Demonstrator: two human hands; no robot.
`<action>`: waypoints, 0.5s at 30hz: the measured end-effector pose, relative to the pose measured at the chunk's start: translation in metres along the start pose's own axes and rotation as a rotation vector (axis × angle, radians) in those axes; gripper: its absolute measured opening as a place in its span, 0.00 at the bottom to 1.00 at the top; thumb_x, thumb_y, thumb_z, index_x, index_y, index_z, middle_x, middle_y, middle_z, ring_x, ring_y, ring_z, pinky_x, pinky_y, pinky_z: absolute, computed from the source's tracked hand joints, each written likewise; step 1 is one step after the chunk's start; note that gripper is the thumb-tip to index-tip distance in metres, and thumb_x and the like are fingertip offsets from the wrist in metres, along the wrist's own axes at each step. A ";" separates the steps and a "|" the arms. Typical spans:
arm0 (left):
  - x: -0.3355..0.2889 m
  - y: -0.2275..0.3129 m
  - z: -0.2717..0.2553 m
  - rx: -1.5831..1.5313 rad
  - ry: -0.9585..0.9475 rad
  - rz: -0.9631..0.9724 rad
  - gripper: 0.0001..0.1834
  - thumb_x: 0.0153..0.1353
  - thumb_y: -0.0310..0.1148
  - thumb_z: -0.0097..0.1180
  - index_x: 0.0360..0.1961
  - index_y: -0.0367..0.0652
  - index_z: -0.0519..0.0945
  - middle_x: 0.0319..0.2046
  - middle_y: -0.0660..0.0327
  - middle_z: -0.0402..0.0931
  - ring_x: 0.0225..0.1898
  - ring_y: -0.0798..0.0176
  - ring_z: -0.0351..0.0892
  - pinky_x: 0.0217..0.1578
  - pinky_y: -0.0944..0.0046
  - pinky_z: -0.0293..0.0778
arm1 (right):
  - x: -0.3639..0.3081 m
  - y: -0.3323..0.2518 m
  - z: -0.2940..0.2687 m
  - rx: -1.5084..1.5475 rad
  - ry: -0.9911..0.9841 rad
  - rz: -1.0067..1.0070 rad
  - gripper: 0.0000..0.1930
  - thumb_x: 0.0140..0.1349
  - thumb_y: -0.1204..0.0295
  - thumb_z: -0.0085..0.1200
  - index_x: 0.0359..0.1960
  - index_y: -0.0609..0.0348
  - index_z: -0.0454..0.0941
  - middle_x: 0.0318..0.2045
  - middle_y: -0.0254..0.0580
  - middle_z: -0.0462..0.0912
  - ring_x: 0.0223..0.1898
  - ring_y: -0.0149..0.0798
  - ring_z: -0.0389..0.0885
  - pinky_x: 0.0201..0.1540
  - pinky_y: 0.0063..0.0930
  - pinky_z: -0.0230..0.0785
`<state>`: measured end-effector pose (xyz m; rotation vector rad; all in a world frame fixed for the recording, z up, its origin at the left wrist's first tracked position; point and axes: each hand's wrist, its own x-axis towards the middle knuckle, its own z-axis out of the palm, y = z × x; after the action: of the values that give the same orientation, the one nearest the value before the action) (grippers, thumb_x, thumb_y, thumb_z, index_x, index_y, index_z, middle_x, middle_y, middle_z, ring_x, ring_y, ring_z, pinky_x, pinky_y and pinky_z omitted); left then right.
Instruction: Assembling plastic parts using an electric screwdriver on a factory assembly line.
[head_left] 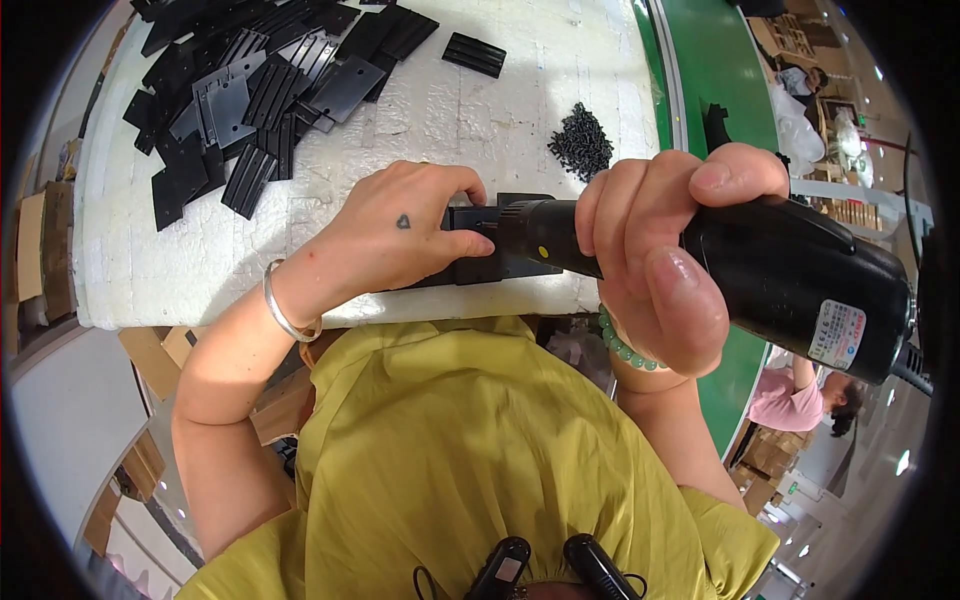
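My right hand (660,230) is wrapped round a black electric screwdriver (800,270) with a cord at its back end. The tool's nose points left, over a black plastic part (520,265) near the table's front edge. My left hand (405,225) grips the left side of that part, thumb on the near side and fingers bent over the far side. The screwdriver's tip and whatever lies beneath it are hidden. A small heap of black screws (581,143) sits beyond my right hand.
Many black plastic plates (250,100) are piled at the far left, with one plate (473,55) apart from them. The white padded table (520,120) borders a green surface (735,60) on the right. Two other people are at the right, one in a pink top (785,400).
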<state>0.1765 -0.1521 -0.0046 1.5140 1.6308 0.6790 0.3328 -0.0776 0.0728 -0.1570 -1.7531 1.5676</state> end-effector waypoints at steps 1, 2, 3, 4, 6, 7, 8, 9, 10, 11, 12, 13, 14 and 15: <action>0.000 0.000 0.000 0.008 -0.006 -0.007 0.18 0.49 0.43 0.61 0.37 0.43 0.77 0.24 0.53 0.77 0.34 0.51 0.76 0.37 0.56 0.69 | 0.000 0.000 0.001 -0.019 -0.001 0.006 0.19 0.50 0.75 0.49 0.45 0.53 0.61 0.18 0.30 0.64 0.18 0.28 0.62 0.26 0.24 0.59; 0.000 0.001 0.000 0.004 -0.002 -0.008 0.18 0.49 0.43 0.61 0.37 0.43 0.77 0.24 0.53 0.77 0.34 0.51 0.76 0.37 0.56 0.69 | 0.001 0.000 0.002 -0.020 -0.006 0.009 0.19 0.50 0.75 0.49 0.45 0.53 0.61 0.18 0.30 0.64 0.18 0.28 0.62 0.26 0.24 0.59; 0.000 0.001 0.000 0.005 -0.018 -0.023 0.18 0.49 0.43 0.61 0.37 0.42 0.77 0.25 0.53 0.77 0.35 0.51 0.76 0.37 0.56 0.69 | 0.002 0.000 0.004 -0.004 -0.011 0.026 0.19 0.50 0.75 0.49 0.44 0.53 0.61 0.18 0.31 0.64 0.18 0.28 0.62 0.26 0.24 0.59; 0.000 0.002 0.000 0.007 -0.032 -0.037 0.18 0.49 0.43 0.61 0.36 0.42 0.77 0.25 0.54 0.77 0.35 0.51 0.77 0.38 0.56 0.70 | 0.003 -0.001 0.006 0.012 -0.017 0.042 0.18 0.50 0.75 0.50 0.44 0.52 0.61 0.18 0.31 0.64 0.18 0.28 0.62 0.26 0.24 0.59; 0.000 -0.001 0.003 0.036 0.010 0.001 0.18 0.49 0.42 0.61 0.37 0.42 0.77 0.26 0.54 0.78 0.35 0.51 0.77 0.38 0.56 0.70 | 0.006 -0.001 0.007 -0.013 -0.032 0.052 0.17 0.50 0.75 0.50 0.42 0.53 0.61 0.18 0.31 0.64 0.18 0.28 0.62 0.26 0.24 0.59; -0.001 -0.001 0.004 0.070 0.048 0.040 0.18 0.48 0.42 0.61 0.37 0.42 0.77 0.27 0.54 0.78 0.35 0.51 0.77 0.38 0.57 0.70 | 0.008 -0.001 0.009 -0.038 -0.041 0.059 0.16 0.50 0.76 0.50 0.40 0.53 0.61 0.18 0.32 0.65 0.17 0.28 0.62 0.25 0.24 0.60; 0.000 -0.002 0.004 0.067 0.050 0.038 0.18 0.48 0.42 0.61 0.37 0.42 0.77 0.27 0.54 0.78 0.35 0.51 0.77 0.38 0.57 0.70 | 0.009 -0.001 0.011 -0.038 -0.045 0.061 0.16 0.50 0.76 0.50 0.40 0.53 0.61 0.18 0.32 0.65 0.17 0.28 0.62 0.25 0.24 0.60; 0.000 -0.003 0.003 0.061 0.052 0.050 0.18 0.48 0.42 0.62 0.36 0.41 0.77 0.28 0.54 0.78 0.35 0.51 0.77 0.38 0.56 0.70 | 0.011 0.000 0.013 -0.047 -0.036 0.066 0.15 0.50 0.76 0.51 0.38 0.53 0.60 0.18 0.32 0.65 0.17 0.29 0.61 0.25 0.24 0.60; 0.001 -0.004 0.003 0.055 0.059 0.059 0.18 0.48 0.42 0.62 0.36 0.41 0.77 0.29 0.54 0.78 0.35 0.51 0.77 0.38 0.56 0.70 | 0.012 0.002 0.015 -0.053 -0.032 0.071 0.15 0.50 0.76 0.52 0.37 0.53 0.60 0.18 0.33 0.65 0.17 0.29 0.61 0.25 0.24 0.60; 0.002 -0.004 0.001 0.053 0.064 0.055 0.18 0.48 0.42 0.62 0.36 0.41 0.77 0.29 0.54 0.78 0.35 0.51 0.77 0.38 0.56 0.70 | 0.013 0.003 0.016 -0.051 -0.039 0.073 0.15 0.50 0.76 0.52 0.37 0.53 0.60 0.18 0.33 0.65 0.17 0.29 0.61 0.25 0.24 0.60; 0.002 -0.004 0.000 0.027 0.042 0.026 0.17 0.48 0.41 0.62 0.35 0.41 0.77 0.28 0.54 0.78 0.35 0.51 0.77 0.38 0.56 0.71 | 0.014 0.004 0.017 -0.077 -0.061 0.062 0.15 0.50 0.76 0.53 0.36 0.53 0.60 0.18 0.33 0.65 0.17 0.29 0.61 0.25 0.24 0.60; 0.003 -0.003 -0.001 0.001 0.014 0.003 0.17 0.48 0.41 0.61 0.35 0.41 0.77 0.28 0.53 0.78 0.35 0.51 0.77 0.37 0.56 0.71 | 0.014 0.004 0.017 -0.109 -0.078 0.052 0.15 0.50 0.76 0.54 0.35 0.53 0.59 0.18 0.33 0.66 0.17 0.29 0.61 0.24 0.24 0.60; 0.003 -0.003 -0.002 -0.001 0.014 0.005 0.17 0.48 0.41 0.61 0.35 0.41 0.77 0.28 0.53 0.78 0.35 0.51 0.77 0.37 0.56 0.71 | 0.015 0.004 0.017 -0.112 -0.079 0.052 0.15 0.50 0.76 0.54 0.35 0.53 0.59 0.18 0.33 0.66 0.17 0.29 0.61 0.24 0.24 0.60; 0.003 -0.004 -0.002 0.011 0.032 0.028 0.17 0.48 0.41 0.62 0.34 0.40 0.77 0.28 0.53 0.78 0.35 0.50 0.77 0.37 0.56 0.71 | 0.016 0.005 0.016 -0.103 -0.077 0.052 0.16 0.50 0.76 0.55 0.35 0.53 0.59 0.17 0.33 0.66 0.17 0.29 0.61 0.24 0.24 0.60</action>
<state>0.1724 -0.1492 -0.0070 1.5436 1.6422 0.7142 0.3098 -0.0801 0.0766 -0.1961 -1.9046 1.5389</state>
